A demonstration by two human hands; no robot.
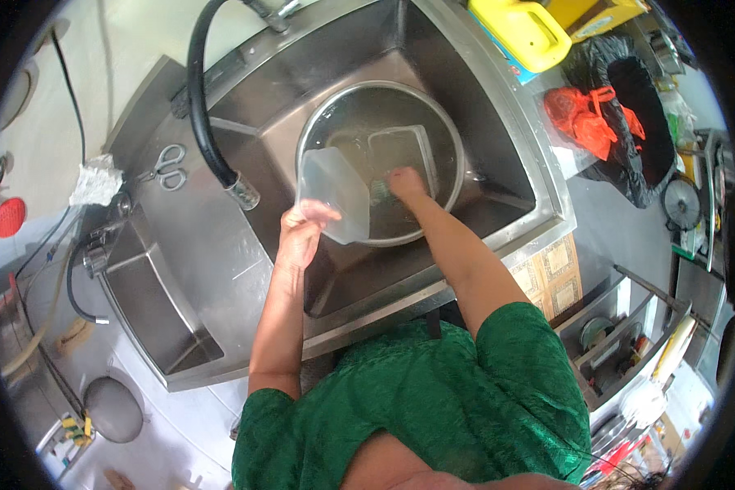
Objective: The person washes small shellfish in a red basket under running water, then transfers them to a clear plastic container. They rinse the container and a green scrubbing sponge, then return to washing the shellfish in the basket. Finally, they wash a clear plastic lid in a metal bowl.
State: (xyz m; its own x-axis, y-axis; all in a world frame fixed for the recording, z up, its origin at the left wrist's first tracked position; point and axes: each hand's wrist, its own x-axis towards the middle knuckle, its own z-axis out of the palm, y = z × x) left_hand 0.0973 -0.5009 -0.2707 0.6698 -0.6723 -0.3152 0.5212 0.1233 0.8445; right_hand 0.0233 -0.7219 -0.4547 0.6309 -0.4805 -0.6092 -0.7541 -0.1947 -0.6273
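My left hand (308, 229) grips a translucent plastic container (335, 190) by its near left side and holds it tilted over a round metal basin (459, 177). The basin stands in the large sink compartment (496, 177) and has water in it. My right hand (407, 184) is inside the basin, fingers curled, beside a pale greenish object (380, 192). Whether the fingers hold that object is unclear. Just beyond this hand, a clear rectangular container or lid (398, 144) lies in the water.
A black faucet hose (201, 116) arches over the sink's left side. Scissors (170, 167) lie on the steel drainboard (208, 239), beyond a smaller basin (159, 312). At the right are a yellow jug (520, 33), a black-lined bin (640, 122) and a red plastic bag (579, 116).
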